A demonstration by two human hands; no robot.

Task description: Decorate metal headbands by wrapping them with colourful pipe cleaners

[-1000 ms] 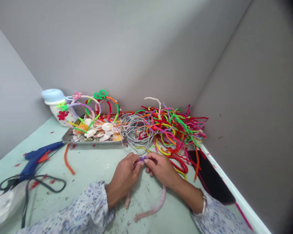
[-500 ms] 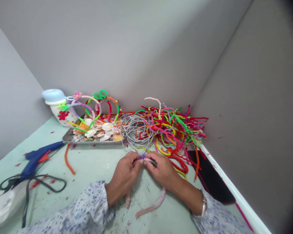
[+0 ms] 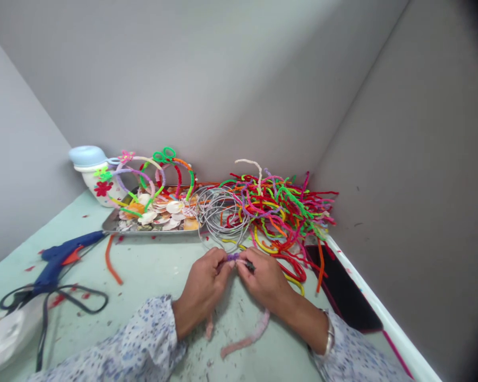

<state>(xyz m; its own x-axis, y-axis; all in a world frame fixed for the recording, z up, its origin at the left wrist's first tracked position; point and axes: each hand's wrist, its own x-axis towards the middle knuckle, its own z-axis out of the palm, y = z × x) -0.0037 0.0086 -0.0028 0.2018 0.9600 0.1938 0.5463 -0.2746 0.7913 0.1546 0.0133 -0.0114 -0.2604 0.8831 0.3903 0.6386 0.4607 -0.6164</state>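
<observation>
Both hands meet near the middle of the table, pinching a small fuzzy purple and pink piece [image 3: 233, 257] between them. My left hand [image 3: 206, 278] has thumb and forefinger closed on its left end. Thumb and fingers of my right hand [image 3: 263, 276] grip its other end, with something dark partly showing between them. Below the right hand hangs a curved pale pink fuzzy strip [image 3: 247, 340], its upper end hidden behind the hand. A short pink end [image 3: 209, 327] shows beside my left wrist.
A metal tray [image 3: 151, 232] holds shells and fuzzy hoops. Behind the hands lie coiled silver wire [image 3: 223, 212] and a heap of coloured pipe cleaners [image 3: 287, 207]. A blue glue gun [image 3: 51, 270] is left, a cup [image 3: 97, 183] behind it, a black phone-like slab [image 3: 346, 297] right.
The fingers of my right hand have shifted slightly on the small piece, and the right wrist has moved a little left. Both hands keep their hold.
</observation>
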